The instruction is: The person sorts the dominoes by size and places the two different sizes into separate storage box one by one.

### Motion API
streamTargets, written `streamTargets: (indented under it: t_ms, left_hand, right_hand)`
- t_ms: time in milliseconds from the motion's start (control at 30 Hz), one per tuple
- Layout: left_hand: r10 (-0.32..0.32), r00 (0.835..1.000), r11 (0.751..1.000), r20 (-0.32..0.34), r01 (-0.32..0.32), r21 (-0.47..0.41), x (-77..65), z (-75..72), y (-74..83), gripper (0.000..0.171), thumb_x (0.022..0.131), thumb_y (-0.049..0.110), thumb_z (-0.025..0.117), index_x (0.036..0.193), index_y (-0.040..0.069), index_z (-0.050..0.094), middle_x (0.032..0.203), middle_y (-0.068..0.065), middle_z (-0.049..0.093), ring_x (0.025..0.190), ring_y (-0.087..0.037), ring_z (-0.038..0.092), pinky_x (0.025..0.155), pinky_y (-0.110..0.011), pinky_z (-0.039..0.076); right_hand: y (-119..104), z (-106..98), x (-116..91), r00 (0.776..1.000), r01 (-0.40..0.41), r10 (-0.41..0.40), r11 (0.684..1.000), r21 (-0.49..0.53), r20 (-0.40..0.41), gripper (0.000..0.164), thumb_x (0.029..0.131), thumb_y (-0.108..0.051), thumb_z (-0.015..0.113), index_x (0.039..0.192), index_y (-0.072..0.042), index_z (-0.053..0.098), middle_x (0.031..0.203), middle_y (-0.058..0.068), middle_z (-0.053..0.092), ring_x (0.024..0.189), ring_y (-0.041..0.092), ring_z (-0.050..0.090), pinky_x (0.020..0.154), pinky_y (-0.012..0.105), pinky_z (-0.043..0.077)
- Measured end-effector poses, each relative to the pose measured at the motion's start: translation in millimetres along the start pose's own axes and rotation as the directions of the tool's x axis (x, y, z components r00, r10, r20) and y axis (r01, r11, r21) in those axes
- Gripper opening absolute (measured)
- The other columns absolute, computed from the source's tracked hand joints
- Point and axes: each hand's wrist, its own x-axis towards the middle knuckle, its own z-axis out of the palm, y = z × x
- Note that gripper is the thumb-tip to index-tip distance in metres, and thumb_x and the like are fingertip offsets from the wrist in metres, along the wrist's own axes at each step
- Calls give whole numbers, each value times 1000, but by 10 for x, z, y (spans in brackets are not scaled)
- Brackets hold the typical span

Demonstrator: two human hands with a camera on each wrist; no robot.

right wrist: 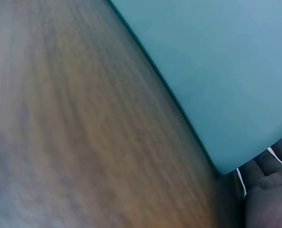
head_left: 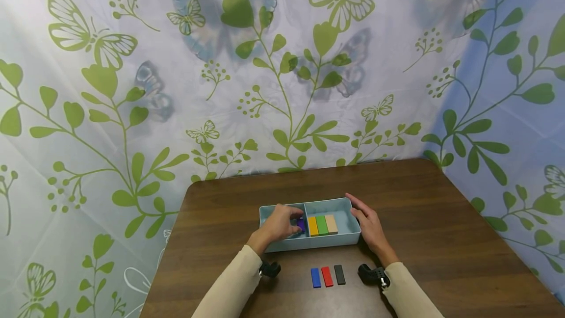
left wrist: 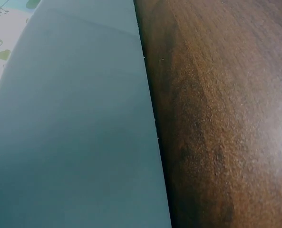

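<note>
A light blue two-compartment box stands on the table. My left hand reaches into its left compartment, thumb and fingers pinching a purple block close to the divider. At the box's right end, my right hand holds the end wall, thumb over the rim and fingers along the outside. Inside the right compartment, a yellow block, a green block and a beige block lie side by side. In both wrist views the box's outer wall fills much of the picture; the left hand's grip is hidden there.
In front of the box, a blue block, a red block and a black block lie in a row on the brown wooden table. Behind the table hangs a leaf-patterned curtain.
</note>
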Motion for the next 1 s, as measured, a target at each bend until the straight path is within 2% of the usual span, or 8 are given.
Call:
streamTargets:
  t_ms: [167,267,333,400,467,533,733,1000]
  left_hand:
    - [1,1000,998,-1,-1,57,41,38,-14,44,80,15,85,121,4,71,116,-8,74,104,-19,70,90,-30,57]
    - [-15,1000,998,-2,15,63,57,51,-18,44,80,15,86,120,4,71,115,-7,74,102,-18,70,90,-29,57]
    - [-18,1000,998,-4,18,65,67,60,-19,44,79,15,86,120,4,71,113,-7,75,101,-17,70,90,-29,57]
    - [-19,1000,998,-5,19,62,76,64,-22,44,79,15,86,119,5,72,113,-7,75,99,-17,71,89,-29,57]
    - [-16,1000,998,-8,16,65,83,69,-25,44,79,15,87,119,5,72,112,-7,75,99,-18,70,89,-30,57]
    - [-19,1000,998,-4,19,57,82,70,-26,44,79,16,87,119,5,72,113,-8,74,99,-19,70,89,-31,57]
    - [-20,1000,999,-6,20,41,80,67,-19,46,80,17,86,121,5,71,116,-9,74,101,-20,70,91,-32,57]
    - [-16,997,1000,-76,16,-2,-9,26,8,48,84,19,82,127,6,68,122,-10,72,109,-24,70,93,-36,57]
  right_hand:
    - [-6,5,-3,1000,3,-3,1000,-8,-5,43,107,-13,44,151,-11,46,158,7,43,149,28,34,100,4,28]
    - [-5,7,-4,1000,1,-1,1000,-16,-7,43,107,-14,44,151,-11,46,158,6,43,149,27,34,103,6,29]
    - [-4,7,-4,1000,-2,2,1000,-16,-7,44,107,-14,44,151,-11,46,158,6,43,149,27,34,111,16,31]
    - [-4,5,-2,1000,-2,2,1000,-12,-4,44,108,-14,44,151,-11,46,158,6,42,149,28,33,118,32,32]
    - [-5,1,2,1000,0,0,1000,-6,-3,44,107,-14,44,151,-10,46,158,7,42,149,29,33,120,50,29]
    - [-5,-1,4,1000,2,-2,1000,3,-3,44,107,-14,44,151,-9,46,158,8,42,149,30,32,118,60,25]
    - [-8,-17,8,1000,-5,5,1000,2,-7,44,107,-14,45,151,-10,46,158,7,42,149,28,33,118,61,25]
    - [-14,-7,2,1000,-12,12,1000,-3,-10,44,107,-13,46,150,-11,47,158,7,43,148,29,34,118,60,26]
